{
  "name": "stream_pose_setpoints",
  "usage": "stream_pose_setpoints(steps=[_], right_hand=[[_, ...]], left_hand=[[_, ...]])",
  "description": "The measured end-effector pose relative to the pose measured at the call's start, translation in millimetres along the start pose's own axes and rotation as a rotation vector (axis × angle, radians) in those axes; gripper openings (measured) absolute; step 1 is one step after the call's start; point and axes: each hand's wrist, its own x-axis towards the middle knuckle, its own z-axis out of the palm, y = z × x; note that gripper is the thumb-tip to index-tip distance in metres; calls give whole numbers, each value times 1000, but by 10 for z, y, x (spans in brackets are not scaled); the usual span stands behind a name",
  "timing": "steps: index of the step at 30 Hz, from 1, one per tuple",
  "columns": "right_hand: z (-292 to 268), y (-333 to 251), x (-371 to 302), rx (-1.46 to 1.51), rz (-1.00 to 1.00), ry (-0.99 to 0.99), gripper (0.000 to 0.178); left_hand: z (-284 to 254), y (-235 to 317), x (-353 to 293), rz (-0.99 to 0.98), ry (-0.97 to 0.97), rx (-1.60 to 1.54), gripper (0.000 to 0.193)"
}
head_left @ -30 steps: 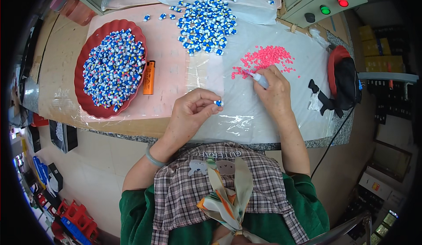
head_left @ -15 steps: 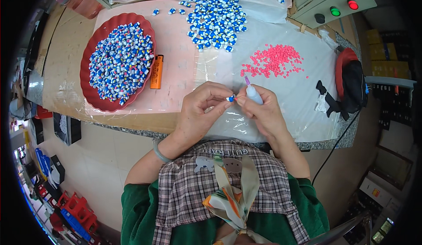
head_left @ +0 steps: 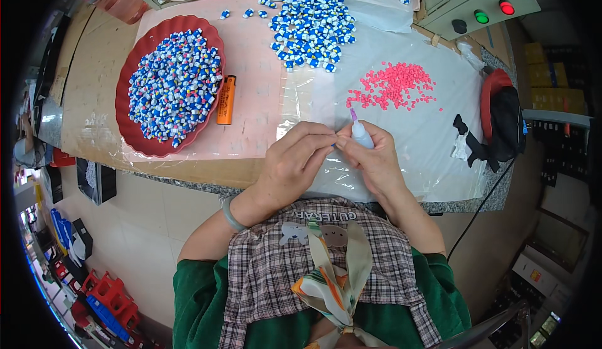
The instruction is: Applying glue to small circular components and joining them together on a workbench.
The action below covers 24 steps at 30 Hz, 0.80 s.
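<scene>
In the head view, the red bowl (head_left: 123,101) sits on the table (head_left: 241,172), heaped with small blue-and-white pieces (head_left: 172,86), some showing pink spots. Well to the right of the bowl, and a little nearer the person's body, the two hands meet at their fingertips. The left hand (head_left: 295,161) is closed in a pinch; a speck of blue shows at its tips, probably one of the pieces, though the fingers hide most of it. The right hand (head_left: 376,164) is curled round a white bottle (head_left: 362,136) with a purple nozzle pointing away from the body, its thumb and forefinger against the left fingertips.

Just beside the bowl's right rim lies an orange lighter (head_left: 226,101), whose faint markings are too small to read. Farther right of the bowl and toward the table's far side is a loose heap (head_left: 313,26) of blue-and-white pieces; right of that, scattered pink bits (head_left: 401,86) lie on clear plastic. Nearer the body than the bowl, the checked apron (head_left: 301,280) carries a row of pale block lettering (head_left: 323,214) above two cartoon animals.
</scene>
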Motion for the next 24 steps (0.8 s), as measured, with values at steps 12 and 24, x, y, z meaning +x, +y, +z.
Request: stream_pose_setpoints(steps=[12, 24], right_hand=[[-99, -89, 1, 40, -218, 90, 10], [-148, -8, -51, -304, -381, 9, 15]], left_hand=[[15, -351, 437, -334, 33, -220, 23], [119, -525, 878, 63, -109, 652, 12]])
